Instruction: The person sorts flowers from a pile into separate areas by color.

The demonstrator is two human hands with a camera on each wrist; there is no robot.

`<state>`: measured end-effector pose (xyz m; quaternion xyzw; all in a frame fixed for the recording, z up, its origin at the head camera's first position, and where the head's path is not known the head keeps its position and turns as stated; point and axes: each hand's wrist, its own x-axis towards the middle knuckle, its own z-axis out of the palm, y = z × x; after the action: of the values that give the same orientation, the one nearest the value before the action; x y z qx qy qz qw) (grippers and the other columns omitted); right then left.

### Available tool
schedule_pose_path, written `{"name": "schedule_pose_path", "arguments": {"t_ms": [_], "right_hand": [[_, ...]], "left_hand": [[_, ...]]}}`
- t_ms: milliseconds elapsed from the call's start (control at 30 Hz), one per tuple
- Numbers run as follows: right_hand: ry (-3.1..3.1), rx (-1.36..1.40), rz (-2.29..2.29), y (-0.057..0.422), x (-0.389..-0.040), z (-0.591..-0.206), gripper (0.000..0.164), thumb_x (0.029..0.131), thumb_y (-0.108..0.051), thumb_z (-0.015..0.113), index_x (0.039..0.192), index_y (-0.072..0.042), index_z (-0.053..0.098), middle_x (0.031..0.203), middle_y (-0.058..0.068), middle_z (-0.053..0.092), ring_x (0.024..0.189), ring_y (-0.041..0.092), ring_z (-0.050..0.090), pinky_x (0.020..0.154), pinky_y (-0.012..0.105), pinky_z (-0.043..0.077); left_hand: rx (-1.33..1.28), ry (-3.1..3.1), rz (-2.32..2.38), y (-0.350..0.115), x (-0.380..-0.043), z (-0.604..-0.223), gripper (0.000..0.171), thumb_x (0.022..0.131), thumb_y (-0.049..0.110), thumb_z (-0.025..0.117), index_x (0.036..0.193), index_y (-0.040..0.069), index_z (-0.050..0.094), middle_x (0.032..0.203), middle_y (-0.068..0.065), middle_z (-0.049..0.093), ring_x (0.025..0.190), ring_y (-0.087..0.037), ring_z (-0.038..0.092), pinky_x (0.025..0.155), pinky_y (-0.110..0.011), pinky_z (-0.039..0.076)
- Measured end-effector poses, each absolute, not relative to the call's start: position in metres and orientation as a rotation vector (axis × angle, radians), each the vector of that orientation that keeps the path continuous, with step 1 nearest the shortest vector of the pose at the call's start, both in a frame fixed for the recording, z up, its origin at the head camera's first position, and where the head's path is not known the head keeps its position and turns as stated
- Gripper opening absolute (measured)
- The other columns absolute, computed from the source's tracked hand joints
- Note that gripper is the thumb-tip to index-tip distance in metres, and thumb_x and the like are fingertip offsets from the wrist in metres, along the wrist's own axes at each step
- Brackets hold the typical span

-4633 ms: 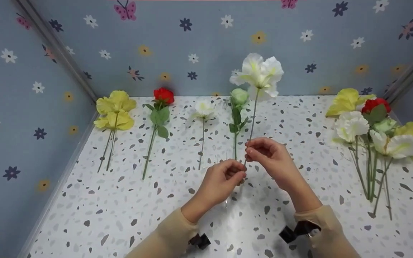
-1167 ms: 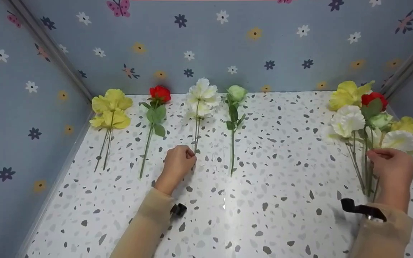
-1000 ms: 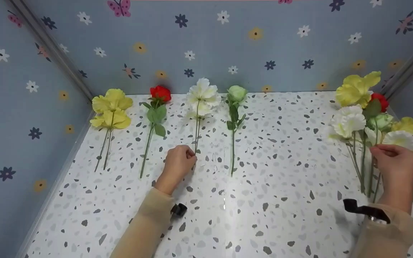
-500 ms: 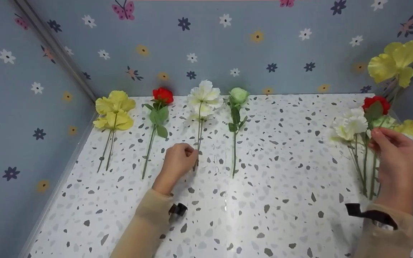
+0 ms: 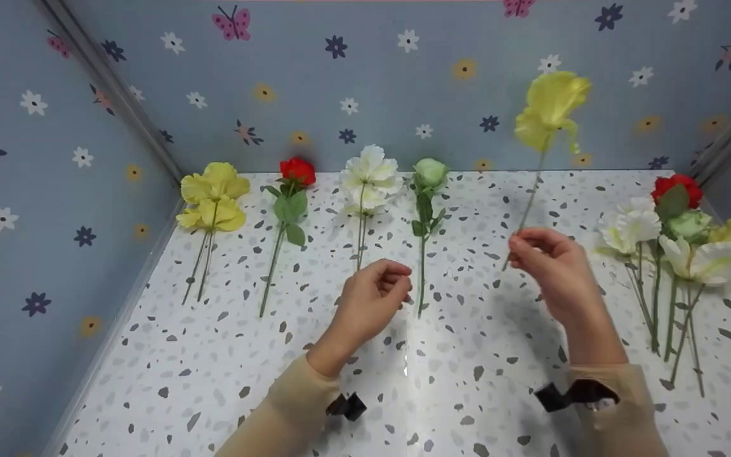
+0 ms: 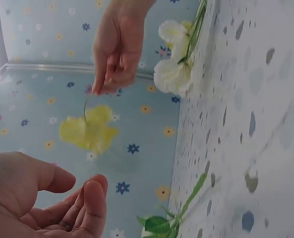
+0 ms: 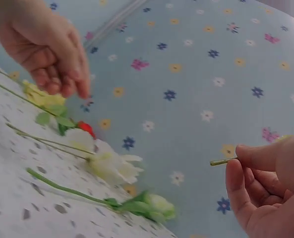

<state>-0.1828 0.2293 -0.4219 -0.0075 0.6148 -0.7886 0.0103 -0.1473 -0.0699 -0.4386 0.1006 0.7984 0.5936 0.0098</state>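
My right hand [image 5: 556,270] pinches the stem of a yellow flower [image 5: 549,111] between thumb and fingertips, bloom up, raised over the table. In the right wrist view the stem's cut end sticks out past the fingertips [image 7: 234,166]. My left hand [image 5: 375,298] hovers over the middle with loosely curled fingers and nothing in them; the left wrist view shows a gap between thumb and fingers. Beyond it two white flowers [image 5: 368,174] overlap. Just right of the left hand lies a pale green rose [image 5: 430,172] on a leafy stem.
Two yellow flowers [image 5: 213,190] and a red rose [image 5: 297,171] lie at the left. A mixed pile holds a red rose [image 5: 676,190], white flowers [image 5: 721,261], a green rose and a yellow flower at the right. Patterned walls [image 5: 391,82] enclose the speckled table [image 5: 467,381].
My right hand has drawn the yellow flower out of the right-hand pile and carried it left. My left hand has let go of the white flower's stem and shifted right.
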Motion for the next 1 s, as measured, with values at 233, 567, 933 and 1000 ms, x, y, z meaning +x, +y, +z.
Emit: {"name": "schedule_pose_path", "arguments": {"t_ms": [233, 567, 933, 1000], "right_hand": [[2.001, -0.139, -2.208, 0.170, -0.171, -0.444, 0.029, 0.090, -0.008, 0.076, 0.111, 0.008, 0.063, 0.098, 0.013, 0.067, 0.084, 0.020, 0.067, 0.085, 0.036, 0.059], [2.034, -0.208, -2.150, 0.154, -0.165, -0.446, 0.029, 0.088, -0.009, 0.079, 0.108, 0.008, 0.066, 0.097, 0.015, 0.069, 0.085, 0.023, 0.069, 0.081, 0.036, 0.059], [2.096, -0.193, -2.137, 0.153, -0.166, -0.441, 0.028, 0.092, -0.013, 0.075, 0.111, 0.005, 0.069, 0.097, 0.015, 0.070, 0.083, 0.022, 0.068, 0.081, 0.035, 0.059], [2.093, -0.183, -2.152, 0.153, -0.166, -0.441, 0.028, 0.093, -0.012, 0.074, 0.112, 0.006, 0.069, 0.098, 0.015, 0.070, 0.083, 0.021, 0.068, 0.082, 0.036, 0.059]], "left_hand": [[0.366, 2.440, 1.815, -0.053, -0.134, -0.442, 0.015, 0.098, 0.019, 0.065, 0.109, 0.011, 0.071, 0.092, -0.006, 0.073, 0.078, -0.019, 0.071, 0.067, -0.028, 0.058], [0.417, 2.320, 1.827, -0.042, -0.130, -0.449, 0.014, 0.097, 0.020, 0.069, 0.102, 0.008, 0.072, 0.089, -0.008, 0.074, 0.072, -0.019, 0.071, 0.063, -0.029, 0.059], [0.468, 2.287, 1.757, -0.041, -0.128, -0.453, 0.007, 0.096, 0.014, 0.069, 0.092, 0.009, 0.073, 0.078, -0.004, 0.073, 0.067, -0.022, 0.070, 0.058, -0.031, 0.059], [0.486, 2.274, 1.697, -0.041, -0.127, -0.454, 0.007, 0.096, 0.014, 0.069, 0.091, 0.010, 0.073, 0.077, -0.003, 0.072, 0.067, -0.026, 0.071, 0.057, -0.031, 0.058]]}}
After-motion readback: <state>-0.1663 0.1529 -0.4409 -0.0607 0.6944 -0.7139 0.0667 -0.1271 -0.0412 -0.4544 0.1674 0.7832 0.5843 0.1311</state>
